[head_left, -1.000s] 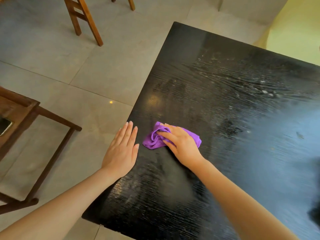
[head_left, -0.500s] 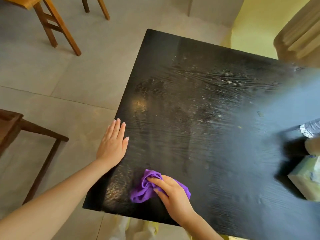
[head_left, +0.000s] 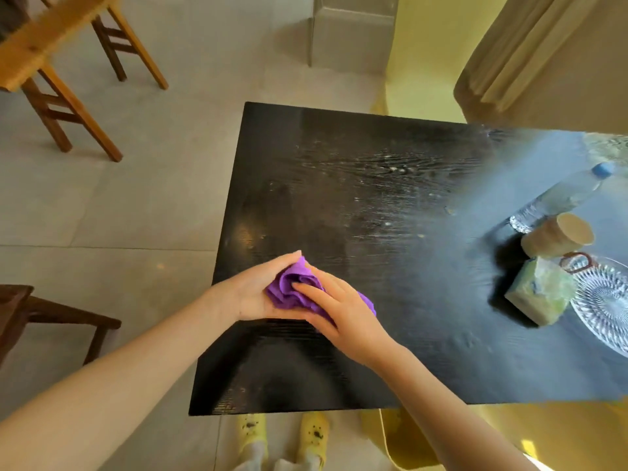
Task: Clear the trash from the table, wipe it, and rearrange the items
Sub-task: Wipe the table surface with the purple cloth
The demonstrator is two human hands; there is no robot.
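A bunched purple cloth (head_left: 292, 288) sits between both hands above the left part of the black table (head_left: 356, 198). My left hand (head_left: 253, 294) cups it from the left, palm up. My right hand (head_left: 339, 312) presses on it from the right, fingers over the folds. On the table's right side lie a clear water bottle (head_left: 564, 197) on its side, a brown paper cup (head_left: 557, 237) on its side, a green tissue pack (head_left: 540, 294) and a cut-glass plate (head_left: 608, 300) with a brown hair tie (head_left: 577, 261) on its rim.
Wooden chairs (head_left: 68, 79) stand on the tiled floor at far left, and a dark stool (head_left: 20, 311) is at the left edge. A beige curtain (head_left: 530, 56) hangs at the back right. My yellow slippers (head_left: 282, 433) show below the table's near edge.
My left hand left the table's left edge and came under the cloth. My right hand lifted the cloth from the near edge into both hands. The view swung right, revealing the bottle, cup and plate.
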